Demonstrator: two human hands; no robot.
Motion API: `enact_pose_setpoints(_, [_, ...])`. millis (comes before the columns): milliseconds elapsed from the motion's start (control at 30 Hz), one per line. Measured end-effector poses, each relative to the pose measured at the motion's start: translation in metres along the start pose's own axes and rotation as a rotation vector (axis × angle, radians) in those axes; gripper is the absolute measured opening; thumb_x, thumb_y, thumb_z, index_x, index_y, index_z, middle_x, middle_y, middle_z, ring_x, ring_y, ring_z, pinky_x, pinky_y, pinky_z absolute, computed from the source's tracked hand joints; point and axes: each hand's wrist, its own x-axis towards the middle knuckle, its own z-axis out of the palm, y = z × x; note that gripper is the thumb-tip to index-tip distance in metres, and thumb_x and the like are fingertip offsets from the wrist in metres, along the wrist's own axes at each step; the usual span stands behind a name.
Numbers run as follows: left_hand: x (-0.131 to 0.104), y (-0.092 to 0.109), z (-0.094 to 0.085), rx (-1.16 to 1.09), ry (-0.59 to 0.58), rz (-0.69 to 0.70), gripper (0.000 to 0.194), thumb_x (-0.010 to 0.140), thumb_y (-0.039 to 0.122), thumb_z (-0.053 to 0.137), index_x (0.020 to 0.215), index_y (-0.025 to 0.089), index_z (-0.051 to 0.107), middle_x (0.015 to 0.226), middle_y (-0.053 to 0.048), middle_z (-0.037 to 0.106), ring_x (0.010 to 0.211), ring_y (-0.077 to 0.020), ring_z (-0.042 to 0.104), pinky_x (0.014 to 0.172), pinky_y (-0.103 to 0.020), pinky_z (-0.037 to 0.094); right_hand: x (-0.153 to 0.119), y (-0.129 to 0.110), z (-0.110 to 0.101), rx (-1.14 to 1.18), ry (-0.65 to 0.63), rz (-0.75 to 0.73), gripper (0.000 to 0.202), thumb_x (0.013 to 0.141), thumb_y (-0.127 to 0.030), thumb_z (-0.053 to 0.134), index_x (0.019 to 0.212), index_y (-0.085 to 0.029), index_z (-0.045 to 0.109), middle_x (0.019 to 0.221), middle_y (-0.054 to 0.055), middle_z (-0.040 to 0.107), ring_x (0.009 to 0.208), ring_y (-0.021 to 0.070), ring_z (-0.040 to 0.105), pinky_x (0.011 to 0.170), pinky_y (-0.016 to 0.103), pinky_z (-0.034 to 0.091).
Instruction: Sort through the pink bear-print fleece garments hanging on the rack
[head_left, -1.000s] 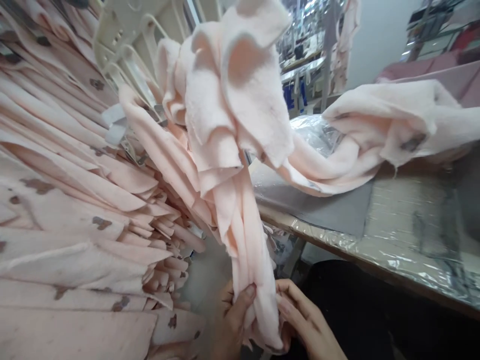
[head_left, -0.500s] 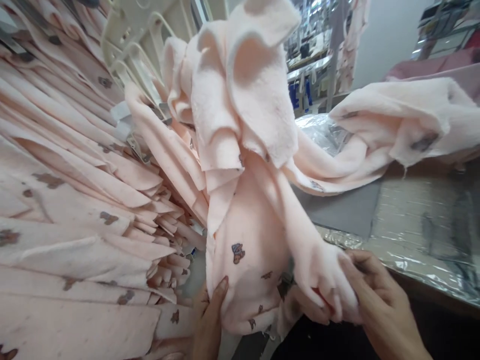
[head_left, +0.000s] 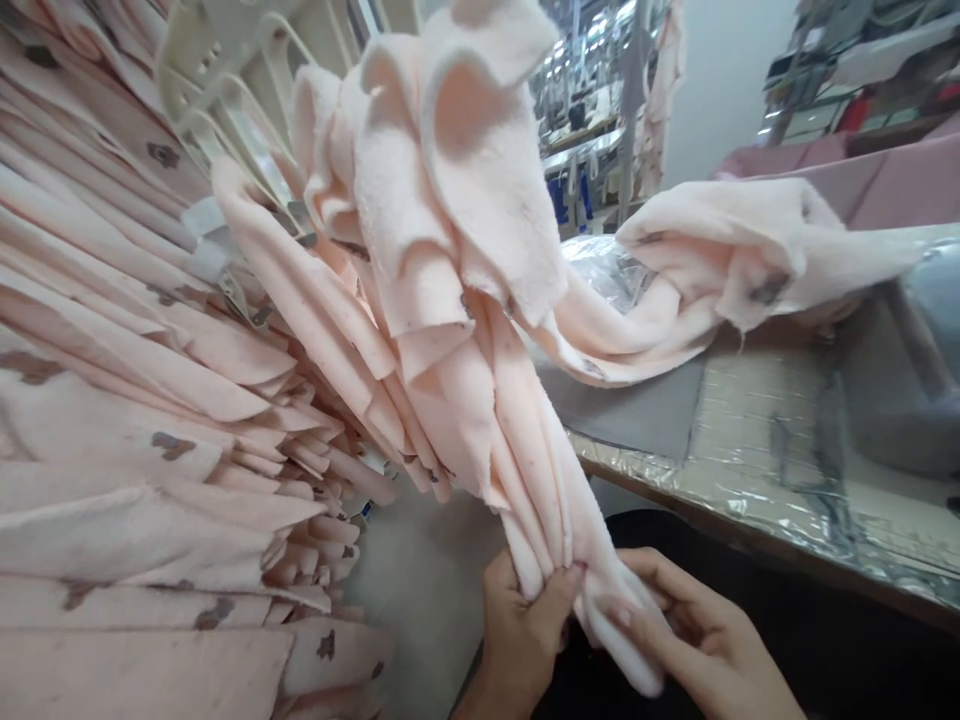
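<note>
A foil-covered table runs along the right of a garment workshop. The left hand and right hand pinch shut on the gathered lower end of a pink fleece garment hanging beside stacked pink pieces. A hard tug could probably drag its sleeve off the table.

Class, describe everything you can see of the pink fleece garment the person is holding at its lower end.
The pink fleece garment is pale peach, soft and fuzzy-looking, hanging from a cream plastic hanger at the top. Its upper part bunches into loose folds; below, it is gathered into long narrow pleats. The left hand pinches the gathered lower end, and the right hand grips the tip beside it. One part trails right onto the foil-covered table. Similar pink pieces hang close on its left.
</note>
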Motion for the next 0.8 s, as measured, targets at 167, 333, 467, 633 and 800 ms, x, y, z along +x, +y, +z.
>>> enact_pose_setpoints(167, [0.004, 0.000, -0.005, -0.048, 0.124, 0.027, 0.035, 0.069, 0.040, 0.085, 0.085, 0.010, 0.076, 0.078, -0.008, 0.075, 0.068, -0.0188, 0.067, 0.060, -0.024, 0.055, -0.016, 0.017, 0.008, -0.326, 0.418, -0.290, 0.024, 0.091, -0.039, 0.066, 0.110, -0.027, 0.058, 0.104, 0.005, 0.063, 0.095, 0.0215, 0.062, 0.078, 0.028, 0.052])
enact_pose_setpoints(333, [0.007, -0.009, -0.016, 0.046, 0.058, 0.034, 0.041, 0.072, 0.044, 0.083, 0.093, 0.009, 0.075, 0.086, -0.011, 0.077, 0.076, -0.0225, 0.071, 0.070, -0.029, 0.058, -0.003, 0.047, 0.050, -0.381, 0.008, -0.410, 0.017, 0.092, -0.025, 0.058, 0.108, -0.024, 0.064, 0.098, 0.005, 0.071, 0.091, 0.0224, 0.069, 0.076, 0.031, 0.057])
enact_pose_setpoints(467, [0.019, -0.026, -0.054, 0.211, 0.172, -0.008, 0.042, 0.068, 0.045, 0.084, 0.087, 0.010, 0.074, 0.080, -0.010, 0.076, 0.073, -0.0230, 0.070, 0.067, -0.029, 0.056, 0.016, 0.085, 0.053, -0.371, -0.027, -0.265, 0.027, 0.094, -0.023, 0.045, 0.096, -0.017, 0.071, 0.098, 0.010, 0.076, 0.089, 0.0230, 0.074, 0.077, 0.033, 0.059])
enact_pose_setpoints(633, [0.018, -0.047, -0.107, 0.339, 0.299, -0.097, 0.038, 0.062, 0.041, 0.086, 0.081, 0.011, 0.075, 0.084, -0.014, 0.076, 0.089, -0.0323, 0.070, 0.079, -0.036, 0.054, 0.005, 0.118, 0.021, -0.367, 0.043, -0.113, 0.027, 0.085, -0.033, 0.051, 0.083, -0.018, 0.073, 0.067, 0.004, 0.073, 0.057, 0.0245, 0.072, 0.050, 0.027, 0.054])
enact_pose_setpoints(800, [-0.009, -0.053, -0.070, 0.339, 0.236, -0.210, 0.032, 0.066, 0.043, 0.081, 0.069, 0.012, 0.072, 0.074, -0.015, 0.074, 0.085, -0.0356, 0.070, 0.075, -0.039, 0.054, -0.016, 0.085, 0.029, -0.186, -0.023, -0.120, 0.037, 0.089, -0.039, 0.049, 0.073, -0.019, 0.075, 0.070, 0.006, 0.073, 0.072, 0.0269, 0.074, 0.065, 0.029, 0.060])
